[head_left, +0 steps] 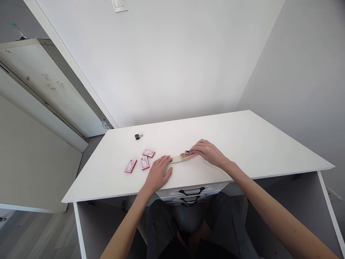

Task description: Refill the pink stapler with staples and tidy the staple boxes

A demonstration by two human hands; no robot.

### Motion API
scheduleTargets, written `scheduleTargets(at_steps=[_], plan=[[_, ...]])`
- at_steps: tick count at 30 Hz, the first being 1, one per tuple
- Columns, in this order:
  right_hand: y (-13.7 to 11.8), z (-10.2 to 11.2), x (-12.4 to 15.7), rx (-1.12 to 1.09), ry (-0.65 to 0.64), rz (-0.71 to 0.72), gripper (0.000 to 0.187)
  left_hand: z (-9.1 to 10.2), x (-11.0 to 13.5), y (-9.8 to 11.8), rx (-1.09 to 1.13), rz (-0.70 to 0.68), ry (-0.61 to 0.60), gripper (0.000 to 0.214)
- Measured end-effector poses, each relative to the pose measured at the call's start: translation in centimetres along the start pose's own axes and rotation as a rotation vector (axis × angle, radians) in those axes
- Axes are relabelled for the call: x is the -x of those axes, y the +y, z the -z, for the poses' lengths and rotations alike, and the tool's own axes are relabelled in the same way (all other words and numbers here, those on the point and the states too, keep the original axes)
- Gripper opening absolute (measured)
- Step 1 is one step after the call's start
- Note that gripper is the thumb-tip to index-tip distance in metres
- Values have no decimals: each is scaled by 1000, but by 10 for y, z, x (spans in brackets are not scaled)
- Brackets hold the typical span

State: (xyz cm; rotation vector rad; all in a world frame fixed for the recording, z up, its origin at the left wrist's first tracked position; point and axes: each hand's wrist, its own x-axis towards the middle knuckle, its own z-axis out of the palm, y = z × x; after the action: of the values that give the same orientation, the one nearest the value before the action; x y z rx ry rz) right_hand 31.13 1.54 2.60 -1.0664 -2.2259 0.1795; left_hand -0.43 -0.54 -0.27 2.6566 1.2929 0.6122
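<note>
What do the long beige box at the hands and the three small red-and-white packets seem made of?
Long beige box: likely matte cardboard or thin wood; flat, dull, no glare. Three small red-and-white packets: probably printed card or paper, given crisp edges and white labels; too small to be sure.

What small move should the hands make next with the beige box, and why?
Probably press the small metal piece down into the beige box: the right hand already has its fingertips on it at the box's right end, and the left hand lies flat against the left end.
</note>
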Motion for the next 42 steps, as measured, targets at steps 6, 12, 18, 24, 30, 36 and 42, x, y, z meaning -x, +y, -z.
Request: scheduleTargets(at_steps=[6,12,18,24,30,36,42], plan=[[0,1,-4,44,-42,41,35,1,-1,1,-2,0,-2,45],[-8,-3,-10,78,-48,39,32,0,-1,0,1,5,-5,44],[-9,-4,-3,37,-9,-39,31,0,0,1,-4,12,-9,42],[3,-4,23,-72,217,-277,29,-1,1,-1,-1,8,-8,43],[7,-21,40,-583,245,-588,44,-1,1,-1,-9,6,-12,43],[-10,-31,27,-893,313,-601,46,-2,1,-2,-13,2,-4,43],[-32,-30,0,-710,273,-498,36,-1,0,-1,-11,4,-3,42]])
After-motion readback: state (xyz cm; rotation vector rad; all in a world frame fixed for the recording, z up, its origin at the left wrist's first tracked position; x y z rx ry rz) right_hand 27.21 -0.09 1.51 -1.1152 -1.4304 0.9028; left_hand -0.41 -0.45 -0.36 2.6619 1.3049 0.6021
